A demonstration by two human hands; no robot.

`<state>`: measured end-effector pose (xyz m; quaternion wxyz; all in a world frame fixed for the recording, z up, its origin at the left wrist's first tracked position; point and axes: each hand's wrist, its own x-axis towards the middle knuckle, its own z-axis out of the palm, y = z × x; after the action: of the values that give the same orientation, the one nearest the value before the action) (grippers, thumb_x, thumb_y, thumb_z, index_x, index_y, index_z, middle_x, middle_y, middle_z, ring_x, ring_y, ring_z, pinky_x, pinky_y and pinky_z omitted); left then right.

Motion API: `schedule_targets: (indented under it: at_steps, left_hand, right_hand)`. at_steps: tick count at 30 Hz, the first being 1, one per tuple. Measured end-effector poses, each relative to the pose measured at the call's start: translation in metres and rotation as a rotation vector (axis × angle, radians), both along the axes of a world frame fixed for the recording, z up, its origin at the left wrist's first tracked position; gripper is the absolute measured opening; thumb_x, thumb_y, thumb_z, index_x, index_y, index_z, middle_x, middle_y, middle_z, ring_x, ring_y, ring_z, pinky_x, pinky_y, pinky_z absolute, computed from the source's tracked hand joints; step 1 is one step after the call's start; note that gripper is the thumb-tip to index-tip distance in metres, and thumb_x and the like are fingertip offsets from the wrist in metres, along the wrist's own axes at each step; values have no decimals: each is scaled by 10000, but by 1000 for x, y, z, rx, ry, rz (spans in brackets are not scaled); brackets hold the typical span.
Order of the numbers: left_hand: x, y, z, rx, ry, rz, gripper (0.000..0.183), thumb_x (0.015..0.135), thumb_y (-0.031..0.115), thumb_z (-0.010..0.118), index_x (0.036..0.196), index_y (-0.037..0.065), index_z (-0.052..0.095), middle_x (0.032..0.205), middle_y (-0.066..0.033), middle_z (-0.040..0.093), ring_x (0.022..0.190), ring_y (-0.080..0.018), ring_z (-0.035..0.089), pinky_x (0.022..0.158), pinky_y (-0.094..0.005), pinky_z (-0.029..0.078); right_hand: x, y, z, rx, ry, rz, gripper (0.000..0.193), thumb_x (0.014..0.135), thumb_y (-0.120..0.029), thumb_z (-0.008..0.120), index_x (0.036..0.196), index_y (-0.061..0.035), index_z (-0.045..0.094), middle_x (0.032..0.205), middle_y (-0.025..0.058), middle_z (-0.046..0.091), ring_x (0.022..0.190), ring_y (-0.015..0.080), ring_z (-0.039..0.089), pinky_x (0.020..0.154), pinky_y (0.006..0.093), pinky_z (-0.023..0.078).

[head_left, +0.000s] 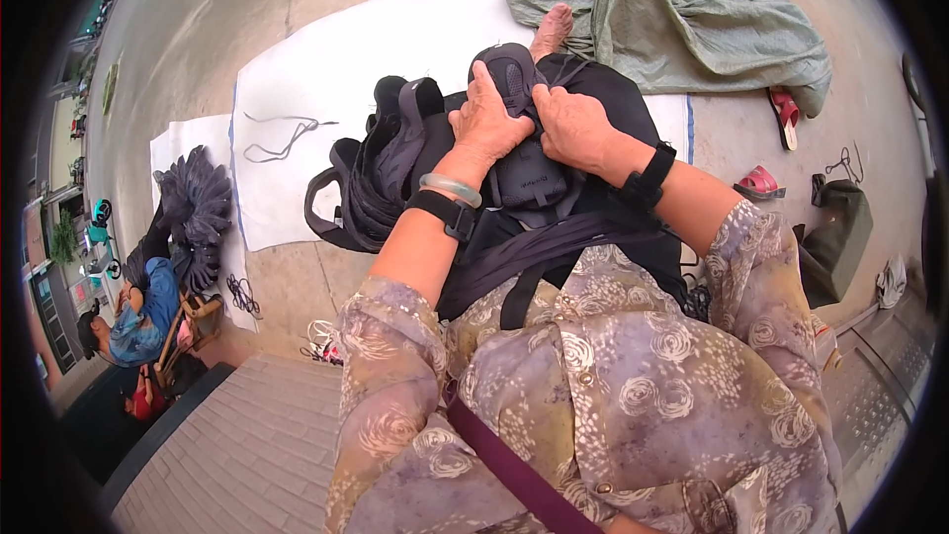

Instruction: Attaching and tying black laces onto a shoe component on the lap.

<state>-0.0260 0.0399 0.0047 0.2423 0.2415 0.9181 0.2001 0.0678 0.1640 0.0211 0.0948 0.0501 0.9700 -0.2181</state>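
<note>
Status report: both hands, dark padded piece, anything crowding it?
Left hand on dark padded piece; right hand at its edge. Piece partly covered. Dark looped bundle close by, left.

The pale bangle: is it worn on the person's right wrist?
No, the pale bangle circles the wrist of the left hand, beside a black strap.

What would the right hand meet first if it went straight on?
The dark pad: the right hand points up and left and already seems to touch its edge. Beyond, probably the left hand, though depth is unclear in this one view.
</note>
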Motion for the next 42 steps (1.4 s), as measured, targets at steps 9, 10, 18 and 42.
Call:
schedule_targets:
  at_steps: [9,10,18,42]
  left_hand:
    - [10,1,6,-5,57,-20,991,645,241,707,1396,-12,113,1309,-259,423,1188,-377,467,956,-434,399]
    - [10,1,6,-4,63,-30,989,647,237,709,1397,-12,114,1310,-259,421,1187,-376,468,953,-435,402]
    - [16,-8,10,110,538,-256,815,627,225,742,1290,24,313,1220,-206,464,1049,-344,512,857,-440,408]
    - [24,20,34,-50,731,-893,17,711,80,589,705,65,583,645,-61,532,531,-229,576,449,-358,418]
  right_hand:
    - [13,10,-9,-48,136,-39,206,763,-91,555,946,-16,497,857,187,578,780,360,616,689,437,498]
    - [14,10,-9,-57,141,-37,195,764,-87,550,941,-20,505,857,184,577,785,359,616,693,436,498]
    - [9,20,-14,-178,160,14,241,744,-58,527,972,-43,601,863,177,589,817,362,609,745,451,485]
    - [5,38,-26,-586,61,-73,392,697,-61,572,1087,-37,596,826,175,635,843,358,605,764,411,472]
